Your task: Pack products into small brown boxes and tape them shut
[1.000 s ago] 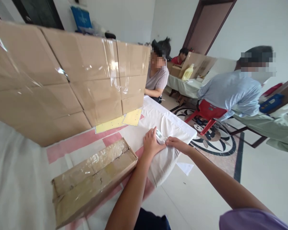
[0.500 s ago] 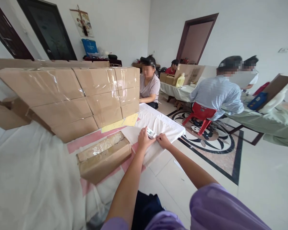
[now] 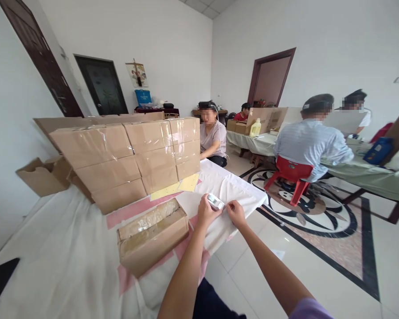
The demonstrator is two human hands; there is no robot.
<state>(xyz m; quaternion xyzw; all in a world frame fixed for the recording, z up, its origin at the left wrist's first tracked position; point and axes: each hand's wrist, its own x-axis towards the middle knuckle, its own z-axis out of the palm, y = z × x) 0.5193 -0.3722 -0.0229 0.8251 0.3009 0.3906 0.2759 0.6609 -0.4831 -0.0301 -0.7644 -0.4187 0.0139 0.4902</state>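
My left hand (image 3: 208, 213) is wrapped round a small white and silver box-shaped item (image 3: 216, 202), held over the near right part of the cloth-covered table (image 3: 242, 190). Its exact kind is too small to tell. Just right of the item's end, my right hand (image 3: 236, 214) has its fingers drawn together in a pinch; whatever they may hold cannot be made out. An open long cardboard box (image 3: 156, 246) lies left of my forearms, with clear tape along its flap.
Stacked, taped cardboard boxes (image 3: 119, 164) form a wall across the table's far side. Yellow sheets (image 3: 189, 182) lie at its foot. A person (image 3: 214, 137) sits beyond the table corner. To the right, another person sits on a red chair (image 3: 293, 175) by a second table.
My view has tipped upward and swung, so the scene sits lower in the picture. The item stays in my left hand; my right hand remains pinched close beside it.
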